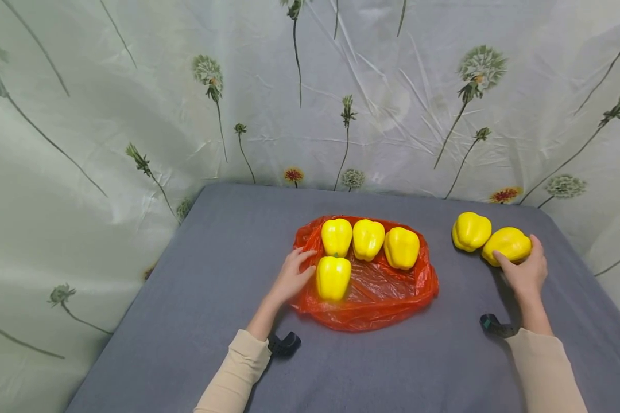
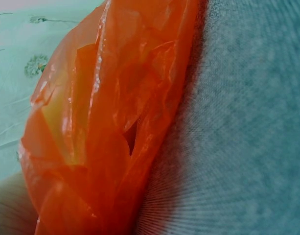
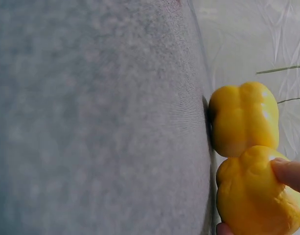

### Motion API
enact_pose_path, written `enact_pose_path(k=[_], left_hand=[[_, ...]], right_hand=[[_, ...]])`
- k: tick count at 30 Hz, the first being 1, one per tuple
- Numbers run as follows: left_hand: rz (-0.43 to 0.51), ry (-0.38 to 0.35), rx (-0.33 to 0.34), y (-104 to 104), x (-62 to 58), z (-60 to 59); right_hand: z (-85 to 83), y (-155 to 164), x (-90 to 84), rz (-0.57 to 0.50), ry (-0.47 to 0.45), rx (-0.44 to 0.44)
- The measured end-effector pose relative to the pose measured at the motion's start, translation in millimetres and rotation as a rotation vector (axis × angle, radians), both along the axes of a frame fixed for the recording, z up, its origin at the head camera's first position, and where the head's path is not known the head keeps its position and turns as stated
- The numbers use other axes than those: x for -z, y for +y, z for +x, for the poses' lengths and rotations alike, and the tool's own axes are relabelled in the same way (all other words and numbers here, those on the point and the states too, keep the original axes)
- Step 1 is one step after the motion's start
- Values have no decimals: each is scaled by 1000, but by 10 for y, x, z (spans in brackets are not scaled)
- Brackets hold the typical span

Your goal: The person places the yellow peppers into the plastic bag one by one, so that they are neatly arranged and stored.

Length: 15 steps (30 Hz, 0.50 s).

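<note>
Several yellow bell peppers lie on a flattened orange plastic bag (image 1: pixel 387 292) in the middle of the grey table (image 1: pixel 212 258). My left hand (image 1: pixel 298 267) rests with relaxed fingers at the bag's left edge, beside the front pepper (image 1: pixel 333 277). It holds nothing. In the left wrist view, the bag (image 2: pixel 105 122) fills the frame up close. Two more peppers lie touching on the table at the right. My right hand (image 1: pixel 524 265) grips the nearer one (image 1: pixel 506 244), thumb on its left and fingers over its right end. The right wrist view shows a fingertip (image 3: pixel 289 174) on that pepper (image 3: pixel 252 196).
The other loose pepper (image 1: pixel 471 230) sits just left of the gripped one, also seen in the right wrist view (image 3: pixel 242 117). A flower-printed sheet (image 1: pixel 341 103) hangs behind and around the table. Bare grey cloth lies in front of the bag.
</note>
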<state>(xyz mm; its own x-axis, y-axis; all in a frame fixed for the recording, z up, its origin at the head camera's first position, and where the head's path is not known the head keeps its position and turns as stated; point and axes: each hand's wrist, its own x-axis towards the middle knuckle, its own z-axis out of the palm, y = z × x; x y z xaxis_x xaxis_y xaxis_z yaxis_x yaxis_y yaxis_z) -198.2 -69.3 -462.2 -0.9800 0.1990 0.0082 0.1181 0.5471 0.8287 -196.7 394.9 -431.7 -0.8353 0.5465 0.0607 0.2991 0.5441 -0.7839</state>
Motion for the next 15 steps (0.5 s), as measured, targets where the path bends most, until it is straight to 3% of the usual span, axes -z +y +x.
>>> enact_pose_path(k=[15], left_hand=[[-8, 3, 3, 7, -56, 31]], right_hand=[[155, 8, -70, 18, 53, 11]])
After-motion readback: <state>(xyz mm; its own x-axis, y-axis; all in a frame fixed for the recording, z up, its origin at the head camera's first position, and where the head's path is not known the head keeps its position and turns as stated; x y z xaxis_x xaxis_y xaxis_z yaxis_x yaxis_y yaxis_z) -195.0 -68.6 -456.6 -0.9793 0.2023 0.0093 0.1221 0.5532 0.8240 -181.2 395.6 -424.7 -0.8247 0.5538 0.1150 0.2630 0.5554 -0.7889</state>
